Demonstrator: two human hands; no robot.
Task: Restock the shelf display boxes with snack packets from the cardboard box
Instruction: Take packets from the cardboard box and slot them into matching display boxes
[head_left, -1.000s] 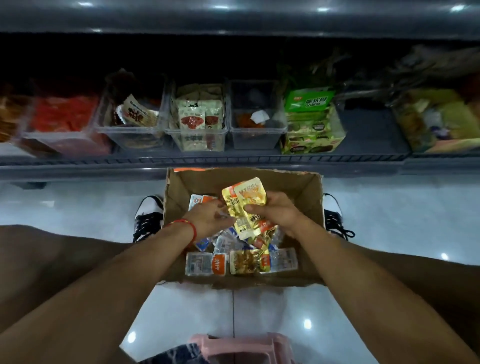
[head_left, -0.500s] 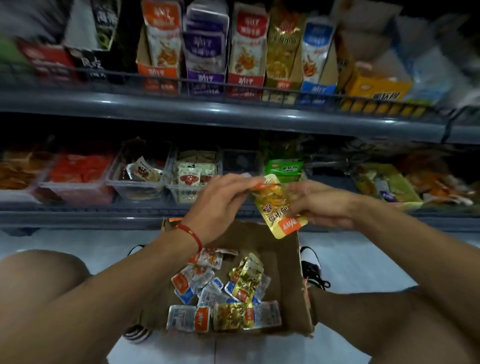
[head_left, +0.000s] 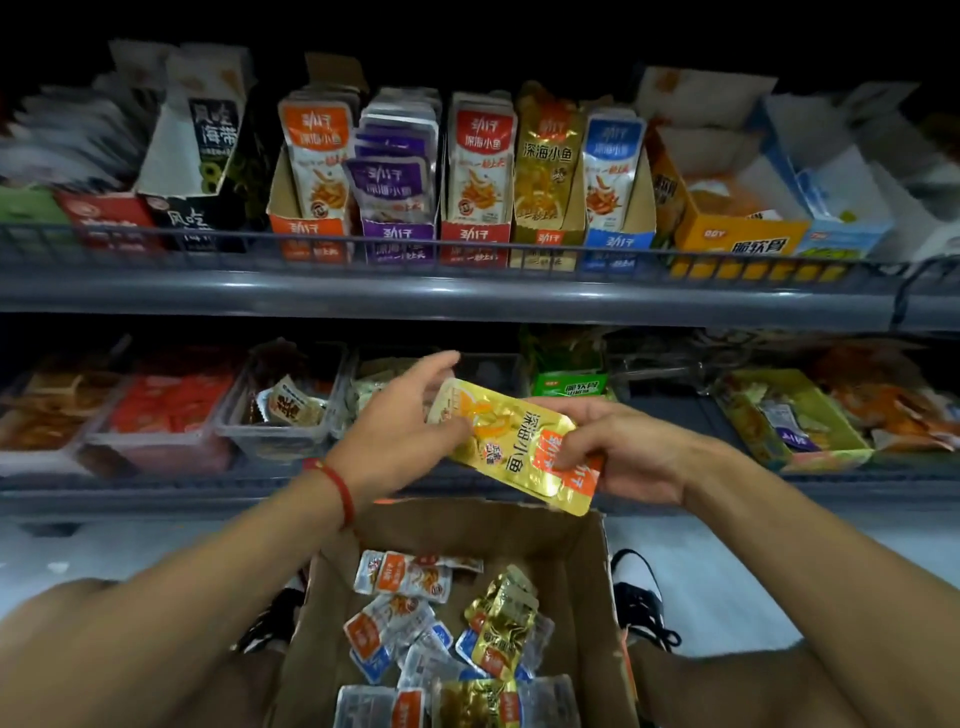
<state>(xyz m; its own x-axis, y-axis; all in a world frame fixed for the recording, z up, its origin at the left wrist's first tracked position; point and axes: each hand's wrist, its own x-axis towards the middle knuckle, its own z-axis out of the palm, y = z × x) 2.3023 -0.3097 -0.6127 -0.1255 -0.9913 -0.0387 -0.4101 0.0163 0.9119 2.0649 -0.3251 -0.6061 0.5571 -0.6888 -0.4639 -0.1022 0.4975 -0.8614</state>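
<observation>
- Cardboard box (head_left: 582, 582) on the floor between the person's feet, loose snack packets (head_left: 415, 618) in orange, blue and gold heaped inside.
- Gold packet (head_left: 514, 444) held above the box; right hand (head_left: 628, 452) pinches its orange end between thumb and fingers, left hand (head_left: 410, 436) pinches the opposite end, upper fingers spread.
- Foil looks light, thin, floppy and slick; likely safest held by the flat sealed ends, not the soft middle.
- Lower shelf bins (head_left: 280, 415) sit just behind the hands, contents blurred.
- Upper shelf: matching gold display box (head_left: 545, 208) stands between the red display box (head_left: 475, 192) and the blue display box (head_left: 615, 192), apparently its destination.
</observation>
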